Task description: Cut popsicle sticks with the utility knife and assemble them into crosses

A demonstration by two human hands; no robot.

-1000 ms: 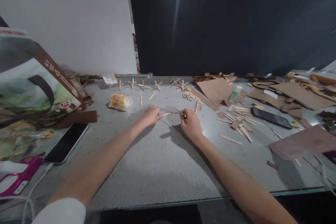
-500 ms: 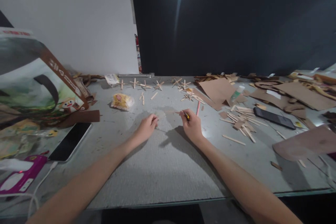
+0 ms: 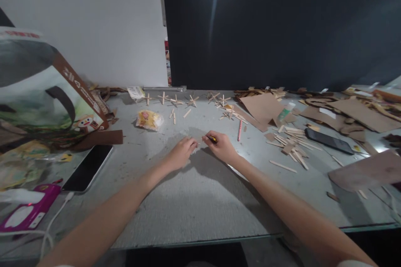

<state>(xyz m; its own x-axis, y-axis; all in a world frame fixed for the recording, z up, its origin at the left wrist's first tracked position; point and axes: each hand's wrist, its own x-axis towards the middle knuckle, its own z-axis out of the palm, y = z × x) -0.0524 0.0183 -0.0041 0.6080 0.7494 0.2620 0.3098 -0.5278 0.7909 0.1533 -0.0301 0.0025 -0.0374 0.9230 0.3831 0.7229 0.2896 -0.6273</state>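
Observation:
My left hand [image 3: 183, 152] is closed in a pinch over the middle of the table. A small pale bit shows at its fingertips, too small to name. Just to its right, my right hand [image 3: 221, 147] is closed around a slim yellow-and-black tool [image 3: 213, 138], mostly hidden by the fingers. The fingertips of both hands are close together, with a narrow gap between them. A pink-and-white striped stick [image 3: 239, 130] lies right of my right hand. Beyond the hands are several crossed wooden sticks [image 3: 192, 100] and a short loose stick [image 3: 187, 113].
At left stand a printed bag [image 3: 40, 91], a phone [image 3: 88, 169] and a magenta power strip [image 3: 34, 206]. A yellow packet [image 3: 149, 120] lies behind my left hand. Rightward are a stick pile [image 3: 296, 150], brown cardboard [image 3: 258, 104], a glue bottle [image 3: 285, 112] and a dark phone [image 3: 328, 141].
My right hand has moved left with the yellow-and-black tool, closing most of the gap to my left hand. The striped stick now shows whole. The view has shifted slightly.

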